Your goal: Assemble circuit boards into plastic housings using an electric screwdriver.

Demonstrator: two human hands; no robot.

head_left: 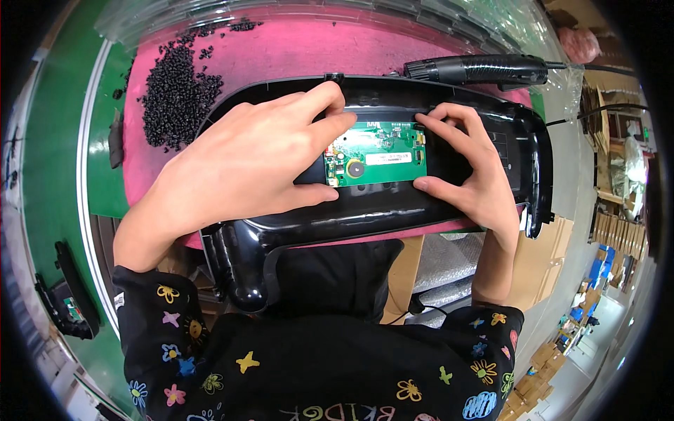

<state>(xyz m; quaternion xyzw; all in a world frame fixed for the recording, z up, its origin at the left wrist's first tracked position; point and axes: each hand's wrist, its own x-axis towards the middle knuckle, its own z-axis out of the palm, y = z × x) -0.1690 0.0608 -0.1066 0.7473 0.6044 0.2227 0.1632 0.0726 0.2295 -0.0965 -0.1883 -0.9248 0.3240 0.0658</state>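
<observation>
A green circuit board (379, 144) with a white label and a round buzzer-like part lies flat inside a glossy black plastic housing (351, 217). My left hand (260, 151) grips the board's left end, thumb at the near corner and forefinger at the far corner. At the opposite end, my right hand (474, 161) holds the board's right corners between thumb and forefinger. Its remaining fingers are curled. Part of the housing's left side is hidden beneath my left hand.
A black electric screwdriver (477, 70) lies beyond the housing, its cord running right. Many small black pieces (175, 95) are heaped on the pink mat (302, 52) at the far left. Clear plastic trays (393, 19) line the back. Another black housing (68, 295) with a board sits far left.
</observation>
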